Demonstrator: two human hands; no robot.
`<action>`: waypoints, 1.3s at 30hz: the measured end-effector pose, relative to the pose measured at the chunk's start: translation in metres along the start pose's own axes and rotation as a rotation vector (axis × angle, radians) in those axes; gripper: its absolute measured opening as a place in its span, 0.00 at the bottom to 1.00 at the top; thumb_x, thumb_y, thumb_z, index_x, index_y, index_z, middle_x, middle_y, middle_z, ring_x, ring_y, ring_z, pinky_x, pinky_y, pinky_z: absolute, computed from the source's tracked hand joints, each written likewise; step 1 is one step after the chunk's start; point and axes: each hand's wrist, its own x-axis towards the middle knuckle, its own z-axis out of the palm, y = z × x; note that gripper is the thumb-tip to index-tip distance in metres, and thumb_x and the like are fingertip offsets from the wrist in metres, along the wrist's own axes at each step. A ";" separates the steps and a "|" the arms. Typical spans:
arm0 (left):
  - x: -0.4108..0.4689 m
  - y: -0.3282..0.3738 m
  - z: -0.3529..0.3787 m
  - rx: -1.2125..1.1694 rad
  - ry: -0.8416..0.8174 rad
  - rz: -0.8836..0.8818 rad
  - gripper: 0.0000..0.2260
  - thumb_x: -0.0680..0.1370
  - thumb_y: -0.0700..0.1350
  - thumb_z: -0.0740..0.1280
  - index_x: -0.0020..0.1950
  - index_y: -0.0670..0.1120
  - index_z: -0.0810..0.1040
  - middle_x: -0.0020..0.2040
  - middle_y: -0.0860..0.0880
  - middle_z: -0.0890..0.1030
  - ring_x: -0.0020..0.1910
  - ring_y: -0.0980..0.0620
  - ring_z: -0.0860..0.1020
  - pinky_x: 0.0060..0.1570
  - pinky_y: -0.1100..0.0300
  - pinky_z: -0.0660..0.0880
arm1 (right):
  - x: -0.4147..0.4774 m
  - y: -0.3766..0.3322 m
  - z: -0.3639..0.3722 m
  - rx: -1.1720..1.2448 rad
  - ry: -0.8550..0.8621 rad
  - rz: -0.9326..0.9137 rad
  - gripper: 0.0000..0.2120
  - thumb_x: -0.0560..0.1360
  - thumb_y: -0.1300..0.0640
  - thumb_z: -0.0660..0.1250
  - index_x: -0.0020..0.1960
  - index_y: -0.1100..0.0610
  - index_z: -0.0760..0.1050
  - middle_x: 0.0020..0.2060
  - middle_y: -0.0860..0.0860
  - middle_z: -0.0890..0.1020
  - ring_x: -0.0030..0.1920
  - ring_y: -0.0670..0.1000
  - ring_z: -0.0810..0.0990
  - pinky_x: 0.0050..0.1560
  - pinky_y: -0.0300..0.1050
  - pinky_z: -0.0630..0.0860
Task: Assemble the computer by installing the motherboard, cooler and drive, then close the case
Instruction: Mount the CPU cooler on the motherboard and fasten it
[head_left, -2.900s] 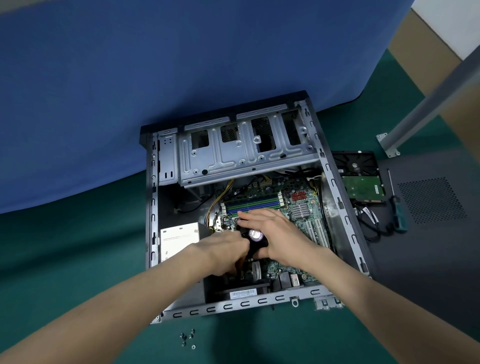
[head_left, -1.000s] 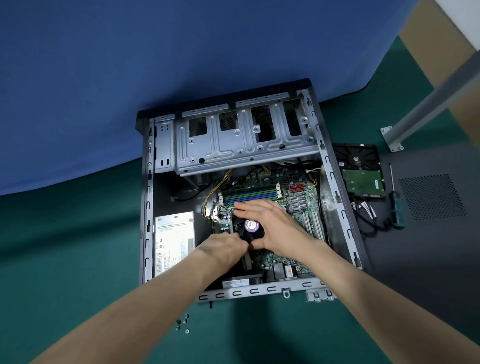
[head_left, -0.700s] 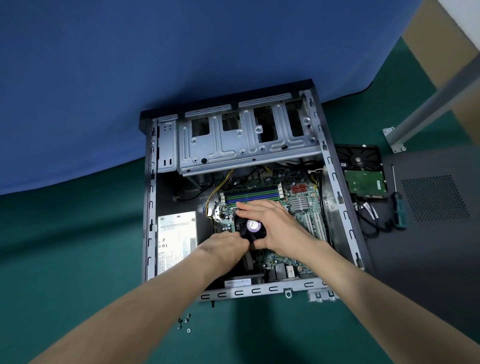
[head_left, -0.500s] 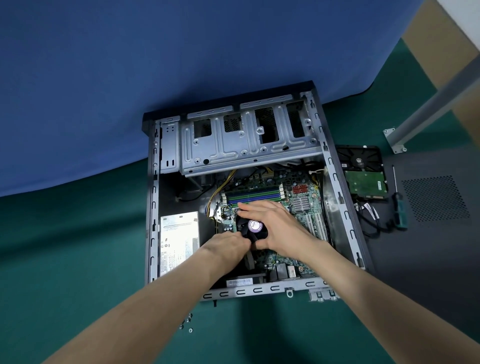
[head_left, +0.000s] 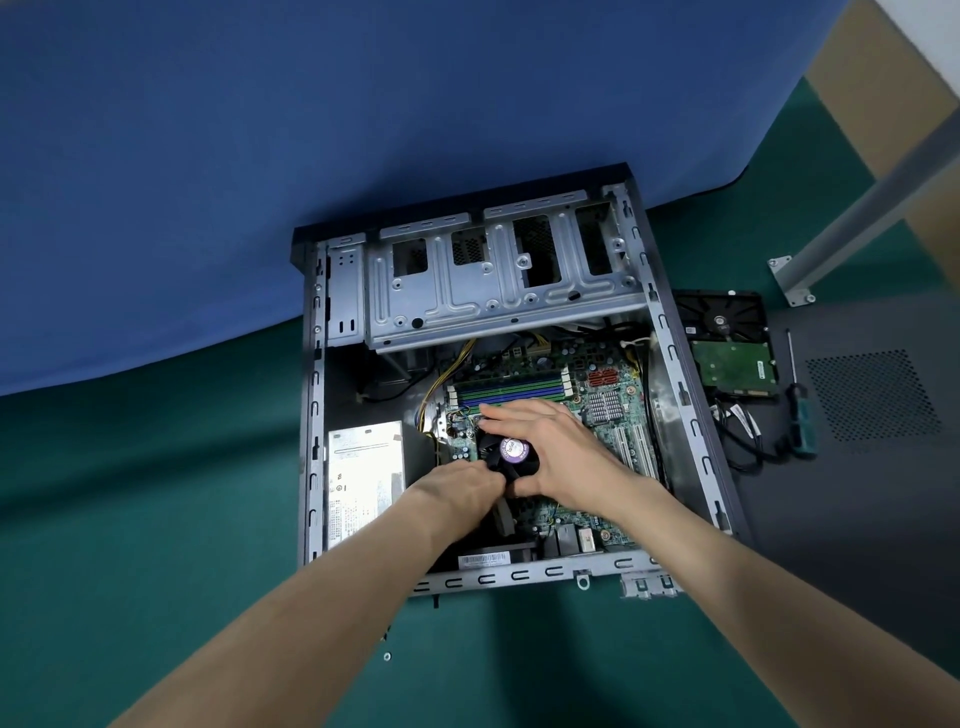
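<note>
Dull bare sheet metal in the case (head_left: 498, 291). Matt green worktop (head_left: 156, 519), blue cloth (head_left: 260, 156) behind. Glossy purple sticker (head_left: 511, 448) on the cooler (head_left: 491, 458); matt dark perforated panel (head_left: 857, 467).

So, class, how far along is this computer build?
Done: the green motherboard sits inside the open grey metal case. In hand: the left hand and right hand hold the black cooler fan with a purple label. Left: the black hard drive and dark vented side panel lie outside.
</note>
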 end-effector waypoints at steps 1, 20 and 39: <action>0.000 -0.001 0.000 0.005 -0.003 0.007 0.14 0.80 0.35 0.56 0.65 0.40 0.69 0.64 0.42 0.72 0.65 0.45 0.68 0.66 0.55 0.64 | 0.000 0.000 0.000 0.001 0.002 -0.001 0.41 0.66 0.56 0.78 0.74 0.47 0.63 0.74 0.38 0.62 0.72 0.41 0.57 0.70 0.39 0.47; -0.009 0.010 -0.008 0.194 -0.086 0.099 0.14 0.81 0.34 0.54 0.66 0.39 0.68 0.65 0.41 0.70 0.65 0.42 0.69 0.65 0.51 0.65 | 0.000 0.002 0.000 0.006 0.000 -0.008 0.40 0.68 0.55 0.77 0.74 0.46 0.63 0.74 0.37 0.61 0.73 0.42 0.57 0.70 0.37 0.45; 0.000 0.017 -0.006 0.331 -0.106 0.160 0.11 0.79 0.33 0.58 0.60 0.39 0.73 0.60 0.42 0.76 0.59 0.41 0.75 0.52 0.51 0.71 | 0.000 0.004 0.001 0.034 -0.023 0.002 0.40 0.67 0.57 0.76 0.74 0.46 0.63 0.74 0.36 0.61 0.73 0.41 0.56 0.74 0.43 0.48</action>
